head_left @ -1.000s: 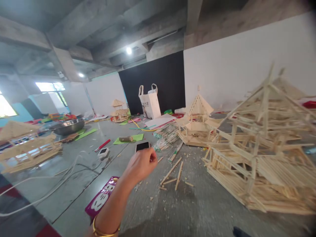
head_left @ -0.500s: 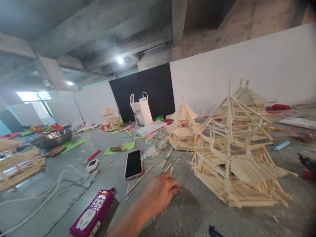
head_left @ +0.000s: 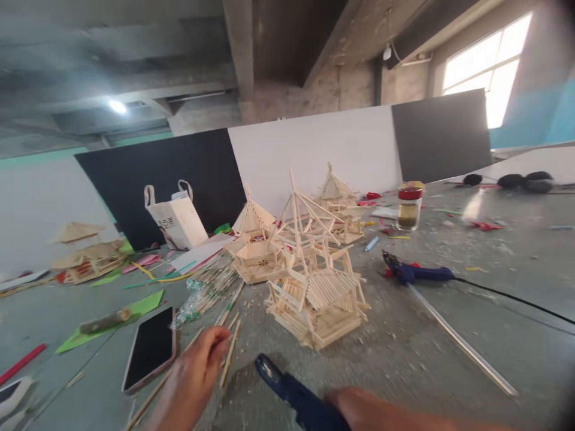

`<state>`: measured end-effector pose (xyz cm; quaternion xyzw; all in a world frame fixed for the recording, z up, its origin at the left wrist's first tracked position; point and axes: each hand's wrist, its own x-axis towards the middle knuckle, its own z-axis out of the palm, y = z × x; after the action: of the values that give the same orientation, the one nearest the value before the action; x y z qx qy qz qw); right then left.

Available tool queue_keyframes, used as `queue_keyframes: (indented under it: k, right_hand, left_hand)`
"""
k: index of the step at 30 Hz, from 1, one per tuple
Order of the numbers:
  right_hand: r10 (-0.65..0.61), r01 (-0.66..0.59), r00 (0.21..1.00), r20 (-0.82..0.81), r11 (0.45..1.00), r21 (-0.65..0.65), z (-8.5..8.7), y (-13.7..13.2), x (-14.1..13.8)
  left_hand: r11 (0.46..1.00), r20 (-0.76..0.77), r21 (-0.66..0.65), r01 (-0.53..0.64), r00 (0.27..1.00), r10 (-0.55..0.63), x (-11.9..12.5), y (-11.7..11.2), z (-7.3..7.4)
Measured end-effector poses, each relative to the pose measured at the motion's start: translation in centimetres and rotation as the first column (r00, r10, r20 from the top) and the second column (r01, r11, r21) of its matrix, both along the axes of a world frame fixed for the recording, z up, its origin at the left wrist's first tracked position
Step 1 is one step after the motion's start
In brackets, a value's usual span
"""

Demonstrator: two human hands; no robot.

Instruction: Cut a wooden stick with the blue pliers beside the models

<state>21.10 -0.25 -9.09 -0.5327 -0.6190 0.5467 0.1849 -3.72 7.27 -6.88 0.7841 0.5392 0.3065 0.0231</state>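
My left hand [head_left: 197, 374] is low over the table, its fingers curled in a pinch. Whether a small piece sits between the fingertips is hidden. Thin wooden sticks [head_left: 230, 353] lie beside it. From the bottom edge my right hand [head_left: 359, 408] reaches in, closed on a dark blue pliers-like tool [head_left: 296, 389] whose rounded head points toward my left hand. Beyond both hands stands a pavilion model [head_left: 321, 299] of thin sticks with an open roof frame. Behind it is another stick pavilion [head_left: 254, 245] with a filled-in pointed roof.
A phone [head_left: 150, 350] lies left of my left hand, near a bundle of sticks [head_left: 218, 275] in plastic. On the right are a blue glue gun [head_left: 417, 273] with a clear glue stick and a red-lidded jar [head_left: 408, 209]. A paper bag [head_left: 177, 221] stands at the back.
The view has swung right, bringing the glue gun and jar into sight. My right hand has come in with the dark blue tool. My left hand remains pinched near the sticks.
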Motion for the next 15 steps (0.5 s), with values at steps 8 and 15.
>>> queue_keyframes:
  k: [8, 15]
  right_hand:
    - [0.062, -0.070, 0.967, -0.246, 0.997, -0.025, 4.1, -1.0, 0.3]
    - [0.277, -0.336, 0.854, -0.442, 0.940, -0.061, 2.9, 0.5, 0.7]
  left_hand:
    - [0.993, 0.520, -0.106, -0.051, 0.848, 0.099, -0.3, -0.3, 4.4]
    - [1.000, 0.500, -0.025, 0.010, 0.866, 0.004, 3.2, -3.2, 6.2]
